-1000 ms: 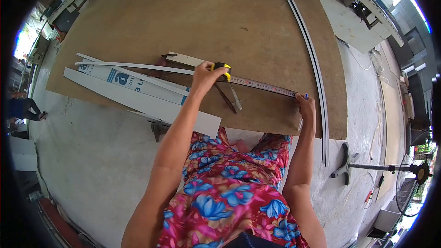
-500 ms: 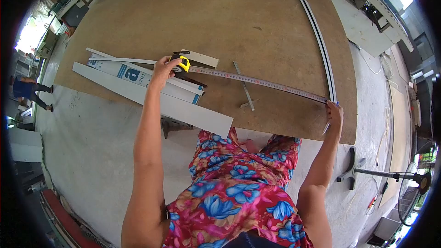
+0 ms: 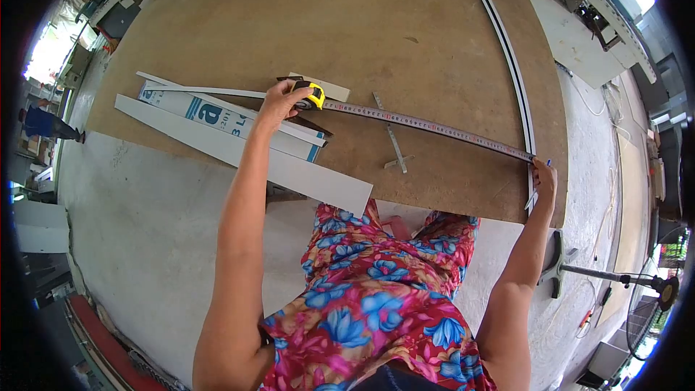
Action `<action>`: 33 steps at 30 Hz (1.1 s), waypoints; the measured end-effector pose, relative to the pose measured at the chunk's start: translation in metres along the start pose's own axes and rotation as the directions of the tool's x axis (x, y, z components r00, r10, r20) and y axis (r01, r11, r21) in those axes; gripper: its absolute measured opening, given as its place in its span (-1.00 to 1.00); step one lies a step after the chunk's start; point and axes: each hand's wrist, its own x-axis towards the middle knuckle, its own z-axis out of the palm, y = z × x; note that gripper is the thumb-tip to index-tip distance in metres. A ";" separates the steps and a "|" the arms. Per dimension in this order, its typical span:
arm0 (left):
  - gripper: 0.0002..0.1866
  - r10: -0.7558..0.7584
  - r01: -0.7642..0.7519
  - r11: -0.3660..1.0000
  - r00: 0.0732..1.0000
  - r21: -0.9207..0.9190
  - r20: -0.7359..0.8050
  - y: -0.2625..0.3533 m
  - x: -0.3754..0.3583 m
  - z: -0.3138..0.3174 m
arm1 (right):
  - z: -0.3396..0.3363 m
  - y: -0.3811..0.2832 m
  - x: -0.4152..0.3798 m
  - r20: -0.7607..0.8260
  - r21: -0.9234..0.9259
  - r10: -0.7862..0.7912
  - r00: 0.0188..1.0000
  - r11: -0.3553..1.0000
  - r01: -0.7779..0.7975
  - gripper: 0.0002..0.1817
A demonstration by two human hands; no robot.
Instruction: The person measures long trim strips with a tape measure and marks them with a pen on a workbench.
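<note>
My left hand (image 3: 279, 106) is closed round a yellow and black tape measure (image 3: 311, 94) above the stacked white strips. Its blade (image 3: 434, 128) is pulled out across the brown tabletop, sloping down to the right. At the blade's far end, my right hand (image 3: 544, 181) pinches it beside a long black and white strip (image 3: 507, 51). A small blue tip sticks up from the right fingers, and a thin pale point shows below them; I cannot make out what it is. Under the blade lies a thin metal T-shaped ruler (image 3: 393, 141).
White boards (image 3: 311, 181) and a blue-printed strip (image 3: 224, 119) overhang the table's (image 3: 304, 14) front edge. A short cream piece (image 3: 329, 88) lies behind the tape case. A fan stand (image 3: 557, 268) is at right on the floor. A person (image 3: 45, 123) is far left.
The tape case and my left hand have shifted right. My right hand has moved slightly right with the blade's end. The view has shifted a little.
</note>
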 end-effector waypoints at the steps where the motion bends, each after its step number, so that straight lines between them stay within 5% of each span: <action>1: -0.53 0.007 -0.007 1.000 1.000 0.013 -0.009 -0.001 0.000 0.000 | 0.001 0.000 -0.001 -0.016 0.008 -0.031 0.999 0.999 0.031 -0.76; 6: -0.53 -0.003 0.007 0.997 0.999 0.077 -0.046 0.002 0.000 0.004 | 0.004 0.016 0.011 -0.050 0.048 -0.257 0.965 0.965 0.259 -0.77; 10: -0.48 -0.060 0.065 0.989 0.997 0.131 -0.043 0.009 0.003 0.006 | 0.003 0.008 -0.003 -0.200 -0.393 -0.420 0.885 0.862 0.320 -0.74; 13: -0.45 -0.056 0.060 0.993 0.998 0.099 -0.043 0.003 0.009 0.008 | 0.011 -0.020 -0.044 -0.307 -0.351 -0.573 0.759 0.810 0.470 -0.71; 15: -0.41 -0.065 0.070 0.991 0.997 0.114 -0.046 -0.001 0.014 0.008 | 0.035 -0.058 -0.106 -0.342 0.049 -0.543 0.767 0.805 0.592 -0.65; 17: -0.41 -0.075 0.078 0.994 0.996 0.082 -0.041 0.000 0.012 0.008 | 0.072 -0.084 -0.166 -0.426 0.025 -0.742 0.518 0.562 0.826 -0.62; 19: -0.43 -0.070 0.073 0.996 0.996 0.057 -0.051 0.004 0.008 0.009 | 0.110 -0.098 -0.218 -0.349 -0.072 -0.873 0.340 0.387 0.919 -0.58; 21: -0.45 -0.059 0.060 0.997 0.998 0.043 -0.023 0.006 0.006 0.008 | 0.146 -0.081 -0.252 -0.043 0.403 -0.806 0.590 0.527 0.749 -0.66; 23: -0.46 -0.053 0.053 0.998 0.998 0.042 -0.019 0.005 0.005 0.007 | 0.178 -0.073 -0.276 0.183 0.300 -0.846 0.500 0.533 0.791 -0.76; 25: -0.48 -0.047 0.049 0.997 0.998 0.056 -0.039 0.004 0.005 0.008 | 0.212 -0.077 -0.292 0.197 0.266 -0.957 0.215 0.263 0.927 -0.79; 27: -0.49 -0.039 0.040 0.998 0.999 0.042 -0.026 0.001 0.007 0.008 | 0.240 -0.074 -0.308 0.242 0.344 -0.924 0.295 0.366 0.865 -0.74; 33: -0.47 -0.026 0.026 1.000 1.000 -0.001 -0.006 -0.002 0.009 0.007 | 0.289 -0.066 -0.312 0.342 0.265 -0.905 0.254 0.352 0.898 -0.65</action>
